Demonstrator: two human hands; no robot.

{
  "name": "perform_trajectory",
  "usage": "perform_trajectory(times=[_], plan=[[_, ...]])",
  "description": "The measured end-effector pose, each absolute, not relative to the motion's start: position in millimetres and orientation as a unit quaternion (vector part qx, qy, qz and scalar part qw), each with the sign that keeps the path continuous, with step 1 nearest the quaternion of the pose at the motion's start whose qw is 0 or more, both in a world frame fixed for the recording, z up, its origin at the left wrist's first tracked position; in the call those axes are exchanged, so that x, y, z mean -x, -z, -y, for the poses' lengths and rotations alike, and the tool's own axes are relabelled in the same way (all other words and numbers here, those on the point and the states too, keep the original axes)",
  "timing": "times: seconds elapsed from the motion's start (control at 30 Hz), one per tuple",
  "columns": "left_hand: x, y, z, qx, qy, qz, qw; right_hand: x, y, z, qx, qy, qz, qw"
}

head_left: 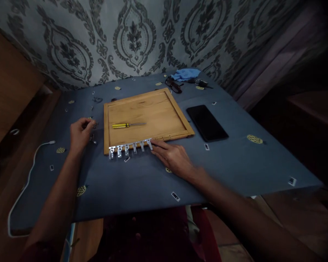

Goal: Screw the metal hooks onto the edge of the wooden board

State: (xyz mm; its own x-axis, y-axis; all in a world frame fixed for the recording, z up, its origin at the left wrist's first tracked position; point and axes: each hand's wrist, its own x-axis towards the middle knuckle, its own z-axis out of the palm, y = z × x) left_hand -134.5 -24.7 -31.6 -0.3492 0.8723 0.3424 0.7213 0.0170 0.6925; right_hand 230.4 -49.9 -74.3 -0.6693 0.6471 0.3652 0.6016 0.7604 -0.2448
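Observation:
A framed wooden board (147, 109) lies flat on the table, with a yellow-handled screwdriver (120, 126) on it. Along the board's near edge runs a silver rail with several metal hooks (135, 147). The fingertips of my right hand (175, 158) rest at the rail's right end, fingers stretched out. Left of the board, my left hand (82, 133) has its thumb and fingers pinched over small metal pieces; what is between them is too small to name. A small dark metal piece (93, 139) lies beside that hand.
A black phone (207, 123) lies right of the board. Behind are dark glasses (174, 86), a blue cloth (186, 74) and a dark object with a cord (203, 83). A white cable (32, 165) runs along the left side. Small metal pieces (97, 99) sit at the back left.

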Motion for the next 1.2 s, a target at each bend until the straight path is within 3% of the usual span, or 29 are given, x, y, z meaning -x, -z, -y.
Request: perform_trajectory(times=[0.67,1.2], plan=[[19.6,16.9,5.2,-0.712,-0.251,-0.51,0.412,-230.8,76.5,49.4,0.335,-0.033,0.908,0.249],[-3.6,13.0,-18.0,-0.735,-0.148,-0.425,0.507,-231.3,75.6,48.8,0.333,-0.044,0.909,0.248]])
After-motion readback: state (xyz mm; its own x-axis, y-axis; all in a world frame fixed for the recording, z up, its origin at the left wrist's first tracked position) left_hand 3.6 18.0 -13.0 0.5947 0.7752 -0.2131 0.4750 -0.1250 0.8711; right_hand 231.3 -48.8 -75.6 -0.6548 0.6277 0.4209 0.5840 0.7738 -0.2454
